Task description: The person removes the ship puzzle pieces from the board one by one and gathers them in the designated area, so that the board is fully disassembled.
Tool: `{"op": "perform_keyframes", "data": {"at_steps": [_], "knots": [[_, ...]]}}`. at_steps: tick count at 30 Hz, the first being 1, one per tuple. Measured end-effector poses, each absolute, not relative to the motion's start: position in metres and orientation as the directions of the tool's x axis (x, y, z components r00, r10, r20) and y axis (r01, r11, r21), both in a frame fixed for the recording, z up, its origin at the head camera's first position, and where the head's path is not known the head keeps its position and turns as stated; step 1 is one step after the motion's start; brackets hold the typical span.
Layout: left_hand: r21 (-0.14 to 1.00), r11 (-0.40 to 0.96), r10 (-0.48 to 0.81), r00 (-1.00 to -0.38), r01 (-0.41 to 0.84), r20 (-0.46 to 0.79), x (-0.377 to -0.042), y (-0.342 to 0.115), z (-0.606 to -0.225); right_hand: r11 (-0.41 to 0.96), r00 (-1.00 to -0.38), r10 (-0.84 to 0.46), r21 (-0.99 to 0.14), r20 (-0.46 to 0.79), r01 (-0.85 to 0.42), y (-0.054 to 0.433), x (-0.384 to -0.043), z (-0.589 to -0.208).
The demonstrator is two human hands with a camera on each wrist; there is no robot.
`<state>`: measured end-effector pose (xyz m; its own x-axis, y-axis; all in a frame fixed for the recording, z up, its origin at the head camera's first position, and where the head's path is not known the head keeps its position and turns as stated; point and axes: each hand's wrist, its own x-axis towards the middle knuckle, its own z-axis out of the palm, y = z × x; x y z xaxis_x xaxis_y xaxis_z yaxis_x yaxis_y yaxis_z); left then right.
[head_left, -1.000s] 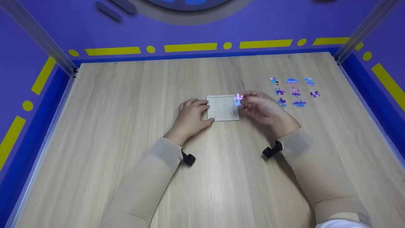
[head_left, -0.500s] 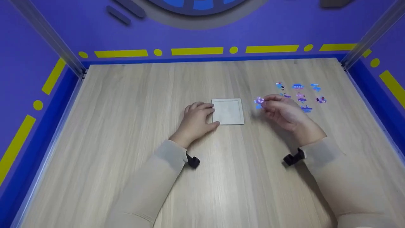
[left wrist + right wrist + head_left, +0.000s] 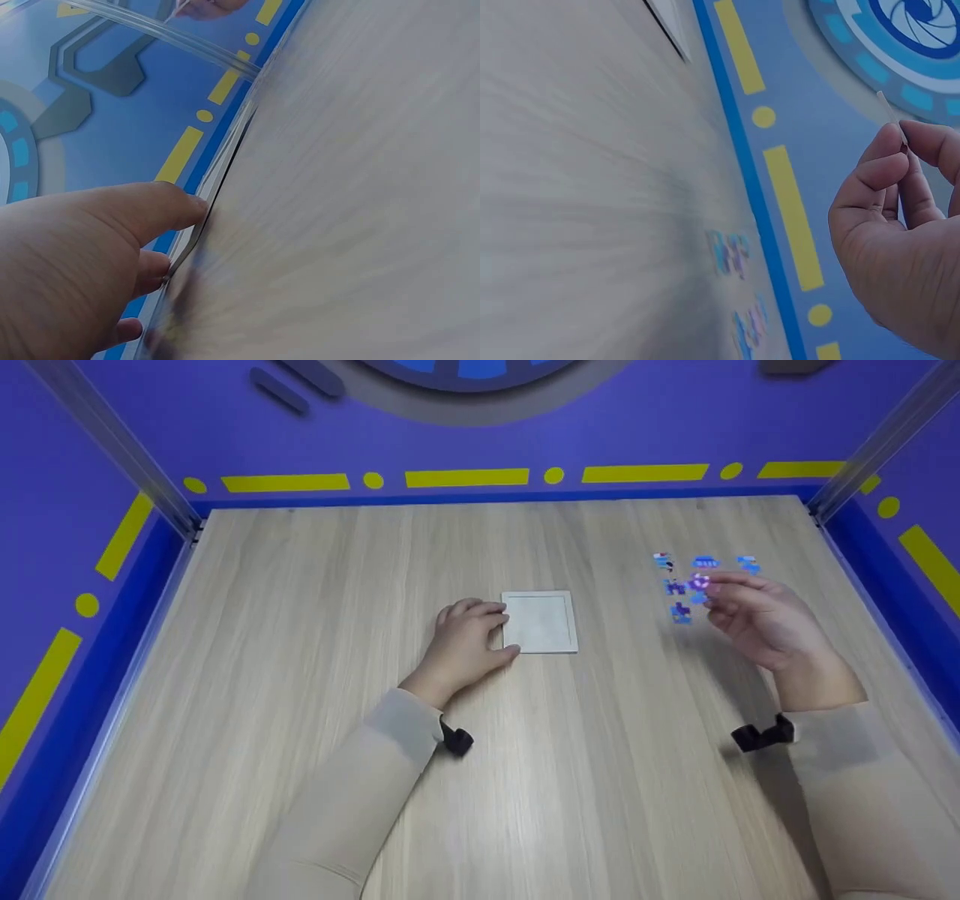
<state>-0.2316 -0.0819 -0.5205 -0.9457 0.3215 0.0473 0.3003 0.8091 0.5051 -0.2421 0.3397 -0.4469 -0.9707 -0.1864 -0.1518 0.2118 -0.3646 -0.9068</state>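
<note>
A square, pale puzzle tray (image 3: 540,622) with a raised rim lies on the table, no pieces in it. My left hand (image 3: 471,636) holds its left side, fingertips on the left edge and thumb at the near corner. In the left wrist view the thumb (image 3: 176,206) touches the tray's edge. My right hand (image 3: 772,619) pinches a pink and blue jigsaw piece (image 3: 699,583) between thumb and fingers, raised over the group of pieces at the right. In the right wrist view this piece (image 3: 890,112) shows edge-on, as a thin sliver at the fingertips.
Several printed jigsaw pieces lie apart in loose rows, among them a blue one (image 3: 705,562), a purple one (image 3: 681,613) and a blue-yellow one (image 3: 748,563). The right hand hides some of them. Purple walls (image 3: 480,446) close off the table's back and sides.
My right hand has carried the pinched piece away from the tray's right edge, rightward to above the other pieces. The left hand has stayed at the tray. The head view has shifted slightly.
</note>
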Motion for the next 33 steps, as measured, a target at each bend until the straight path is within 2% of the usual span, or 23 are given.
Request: {"op": "perform_keyframes", "data": {"at_steps": [5, 14, 24, 33], "knots": [[0.509, 0.807, 0.322, -0.946, 0.299, 0.046, -0.232, -0.082, -0.521, -0.413, -0.985, -0.128, -0.896, -0.119, 0.161, 0.357, -0.237, -0.448], [0.504, 0.807, 0.332, -0.942, 0.308, 0.045, -0.232, -0.083, -0.519, -0.498, -0.98, -0.086, -0.844, -0.181, 0.2, 0.378, -0.239, -0.458], [0.498, 0.812, 0.331, -0.943, 0.305, 0.037, -0.232, -0.082, -0.52, -0.416, -0.96, 0.044, -0.878, -0.278, 0.236, 0.406, -0.243, -0.464], [0.497, 0.812, 0.335, -0.942, 0.305, 0.031, -0.233, -0.083, -0.519, -0.34, -0.94, 0.102, -0.899, -0.327, 0.276, 0.432, -0.243, -0.466]]}}
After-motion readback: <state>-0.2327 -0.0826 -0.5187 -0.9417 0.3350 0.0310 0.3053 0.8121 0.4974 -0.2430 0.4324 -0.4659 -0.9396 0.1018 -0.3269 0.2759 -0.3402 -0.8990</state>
